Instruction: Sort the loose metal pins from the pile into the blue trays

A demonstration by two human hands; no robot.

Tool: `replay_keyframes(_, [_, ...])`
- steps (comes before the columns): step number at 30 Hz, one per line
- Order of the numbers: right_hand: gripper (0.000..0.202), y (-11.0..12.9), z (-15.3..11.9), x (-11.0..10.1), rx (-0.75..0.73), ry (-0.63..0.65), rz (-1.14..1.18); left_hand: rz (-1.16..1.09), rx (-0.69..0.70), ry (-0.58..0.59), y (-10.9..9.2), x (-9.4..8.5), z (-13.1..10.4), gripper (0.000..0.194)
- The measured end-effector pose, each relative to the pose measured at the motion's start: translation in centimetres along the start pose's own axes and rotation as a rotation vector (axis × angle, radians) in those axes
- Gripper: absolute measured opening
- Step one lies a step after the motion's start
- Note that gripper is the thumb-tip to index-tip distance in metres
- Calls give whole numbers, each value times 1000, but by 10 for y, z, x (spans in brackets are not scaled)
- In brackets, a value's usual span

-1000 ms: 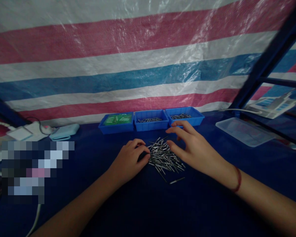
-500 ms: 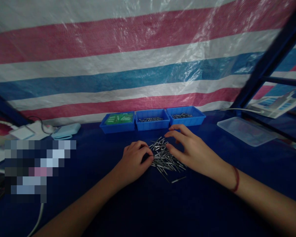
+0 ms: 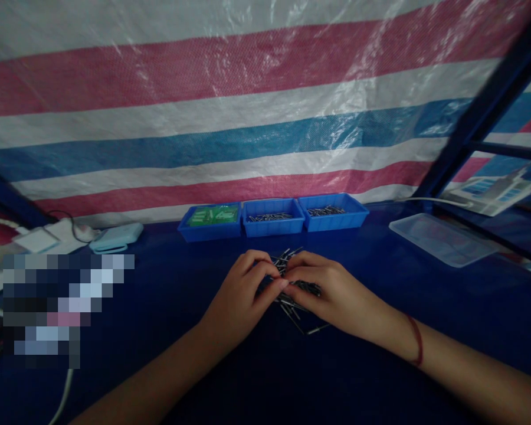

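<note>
A loose pile of thin silver metal pins [image 3: 287,304], which look like blind rivets, lies on the dark blue tabletop. Over its left side, my left hand [image 3: 248,289] is closed, thumb and forefinger pinched together. My right hand [image 3: 331,289] covers the right side with its fingers bent inward and closed. The fingertips of both hands meet above the middle of the pile. Whatever sits between them is too small or hidden to make out. One single rivet [image 3: 316,329] lies at the pile's near edge, below my right hand.
Behind the pile stand three blue bins: the left bin [image 3: 210,234] holds green-backed packets, the middle bin [image 3: 274,229] and right bin [image 3: 336,221] hold metal pins. A clear plastic lid [image 3: 442,239] lies right. A light blue case [image 3: 117,237] and white cable [image 3: 64,395] are left.
My right hand has come down and left onto the pile, its fingers closing from a spread pose. My left hand has shifted slightly right, so the fingertips now meet.
</note>
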State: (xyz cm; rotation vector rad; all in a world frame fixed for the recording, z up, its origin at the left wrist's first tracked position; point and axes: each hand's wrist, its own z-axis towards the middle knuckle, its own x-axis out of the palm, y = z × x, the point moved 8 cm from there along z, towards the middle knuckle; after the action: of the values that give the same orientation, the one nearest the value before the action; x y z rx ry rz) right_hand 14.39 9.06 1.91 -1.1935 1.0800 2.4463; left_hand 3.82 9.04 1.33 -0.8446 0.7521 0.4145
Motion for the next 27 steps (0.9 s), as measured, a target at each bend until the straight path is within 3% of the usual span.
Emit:
replay_keyframes(6, [15, 1, 1, 0, 42, -20, 176, -132, -51, -98, 2, -8, 1, 4])
replay_keyframes(10, [13, -2, 2, 0, 50, -50, 240, -190, -99, -102, 6, -6, -1, 5])
replay_keyframes(27, [11, -7, 1, 4, 102, -42, 235, -235, -133, -109, 9, -3, 0, 9])
